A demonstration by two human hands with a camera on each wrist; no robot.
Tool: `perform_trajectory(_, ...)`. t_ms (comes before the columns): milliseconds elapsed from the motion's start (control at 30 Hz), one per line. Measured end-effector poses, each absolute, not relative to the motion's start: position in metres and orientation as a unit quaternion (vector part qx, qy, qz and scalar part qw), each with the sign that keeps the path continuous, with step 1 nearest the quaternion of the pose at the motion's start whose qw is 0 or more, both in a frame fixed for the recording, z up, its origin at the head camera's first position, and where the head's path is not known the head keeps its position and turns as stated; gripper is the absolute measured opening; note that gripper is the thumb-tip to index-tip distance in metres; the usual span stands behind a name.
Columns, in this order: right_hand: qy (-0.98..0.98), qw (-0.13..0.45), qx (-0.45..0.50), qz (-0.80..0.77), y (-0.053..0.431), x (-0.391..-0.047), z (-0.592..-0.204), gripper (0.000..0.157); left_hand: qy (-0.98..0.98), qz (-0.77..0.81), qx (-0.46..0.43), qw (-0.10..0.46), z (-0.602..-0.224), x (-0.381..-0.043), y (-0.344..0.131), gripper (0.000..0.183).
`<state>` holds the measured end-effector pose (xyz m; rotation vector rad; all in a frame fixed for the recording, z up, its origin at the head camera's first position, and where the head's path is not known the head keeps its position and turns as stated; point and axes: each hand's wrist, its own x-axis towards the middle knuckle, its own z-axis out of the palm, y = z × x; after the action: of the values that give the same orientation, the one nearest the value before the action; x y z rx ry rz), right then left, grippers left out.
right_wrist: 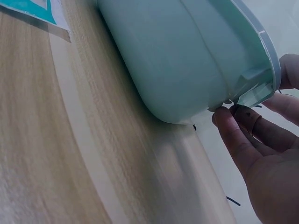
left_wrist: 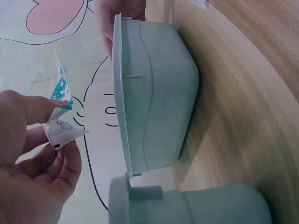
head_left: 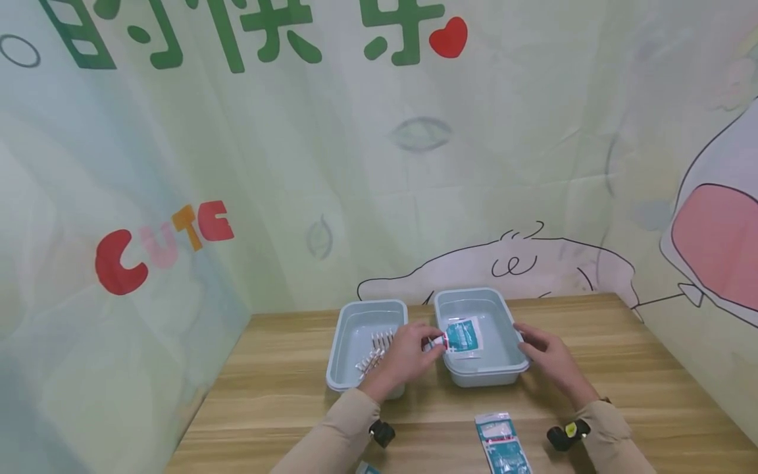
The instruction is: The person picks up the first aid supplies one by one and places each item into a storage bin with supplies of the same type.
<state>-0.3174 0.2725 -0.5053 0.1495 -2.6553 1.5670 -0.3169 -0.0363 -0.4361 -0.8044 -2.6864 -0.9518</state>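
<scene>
My left hand (head_left: 407, 353) pinches a teal-and-white flat packet (head_left: 463, 337) over the right-hand light blue plastic bin (head_left: 487, 379). In the left wrist view the packet (left_wrist: 60, 91) stands edge-on between thumb and fingers, beside the bin's rim, with a crumpled white part (left_wrist: 63, 133) below it. My right hand (head_left: 553, 363) holds that bin by its right rim. From the right wrist, the thumb is on the rim and the fingertips (right_wrist: 226, 119) are bent against the bin's underside. Whether other packets lie inside the bin is hard to tell.
A second light blue bin (head_left: 334, 368) stands to the left, holding several thin white-tipped sticks (head_left: 372, 359). Another teal-and-white packet (head_left: 503, 447) lies on the wooden table (head_left: 260, 395) in front, and a packet's corner (head_left: 367, 469) shows at the bottom edge. A printed cloth hangs behind.
</scene>
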Motion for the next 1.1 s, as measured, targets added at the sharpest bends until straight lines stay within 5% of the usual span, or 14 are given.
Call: perform_trajectory(1100,-0.860,0.020,0.036,0.509,0.272,-0.316,-0.503,0.050,-0.912,-0.294,-0.252,0.139,-0.451,-0.322,-0.018,0.020)
